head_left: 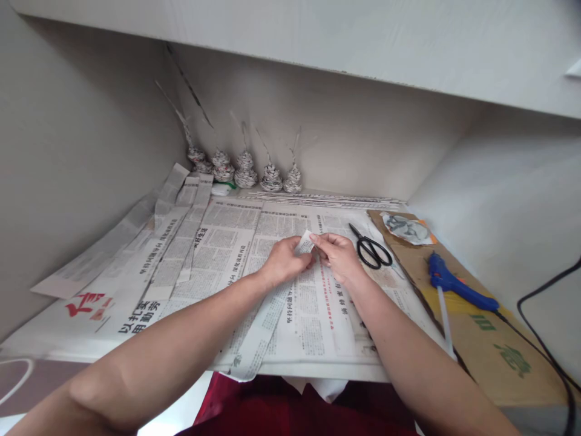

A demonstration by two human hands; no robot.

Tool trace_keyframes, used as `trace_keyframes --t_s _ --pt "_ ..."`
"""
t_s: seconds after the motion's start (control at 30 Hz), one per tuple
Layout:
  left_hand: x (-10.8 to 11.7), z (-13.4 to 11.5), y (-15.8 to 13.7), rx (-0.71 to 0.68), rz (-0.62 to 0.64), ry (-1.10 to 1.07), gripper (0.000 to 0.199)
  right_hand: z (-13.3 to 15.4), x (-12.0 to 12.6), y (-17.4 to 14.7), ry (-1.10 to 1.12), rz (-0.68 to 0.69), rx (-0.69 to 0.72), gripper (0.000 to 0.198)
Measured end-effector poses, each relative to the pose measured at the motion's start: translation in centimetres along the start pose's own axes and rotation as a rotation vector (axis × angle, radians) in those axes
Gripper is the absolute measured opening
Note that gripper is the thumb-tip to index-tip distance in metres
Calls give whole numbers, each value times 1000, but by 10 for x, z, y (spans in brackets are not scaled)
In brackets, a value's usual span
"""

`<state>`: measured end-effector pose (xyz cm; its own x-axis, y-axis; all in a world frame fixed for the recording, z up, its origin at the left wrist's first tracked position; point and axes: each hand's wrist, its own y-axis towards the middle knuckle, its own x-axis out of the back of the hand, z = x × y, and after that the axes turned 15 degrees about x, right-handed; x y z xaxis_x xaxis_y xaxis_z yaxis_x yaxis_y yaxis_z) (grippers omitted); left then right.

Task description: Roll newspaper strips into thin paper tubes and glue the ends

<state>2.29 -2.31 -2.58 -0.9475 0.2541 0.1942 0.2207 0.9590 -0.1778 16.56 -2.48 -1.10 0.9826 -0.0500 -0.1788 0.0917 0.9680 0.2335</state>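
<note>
Over the middle of a newspaper-covered table, both my hands hold one end of a long newspaper strip (259,339). My left hand (289,259) is closed around the strip near its end, the thumb toward the other hand. With thumb and fingertips, my right hand (336,253) pinches the corner of that end, close beside the left fingers. The strip's other part runs down under my left forearm to the table's front edge. Black-handled scissors (373,249) lie just right of my right hand. Part of the strip is hidden by my fingers.
Several gourd-shaped woven paper pieces (246,171) stand along the back wall. Thin paper rods (327,200) lie before them. Loose newspaper strips (175,242) spread at left. A blue glue gun (458,287) with a cord rests on cardboard (488,369) at right. A shelf (290,30) overhangs.
</note>
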Motion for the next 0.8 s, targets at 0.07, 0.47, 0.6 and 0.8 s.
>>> trace_keyframes --t_s 0.07,0.47,0.6,0.8 --pt "0 -1 -1 -3 -2 1 10 0 -1 0 6 0 11 30" --pt "0 -11 -7 107 133 -233 25 6 -2 -1 -33 17 53 33" --pt "3 -13 -6 141 153 -268 23 9 7 1 -85 181 1 35" --pt "2 -12 -6 134 169 -254 23 13 0 -3 -72 218 21 27"
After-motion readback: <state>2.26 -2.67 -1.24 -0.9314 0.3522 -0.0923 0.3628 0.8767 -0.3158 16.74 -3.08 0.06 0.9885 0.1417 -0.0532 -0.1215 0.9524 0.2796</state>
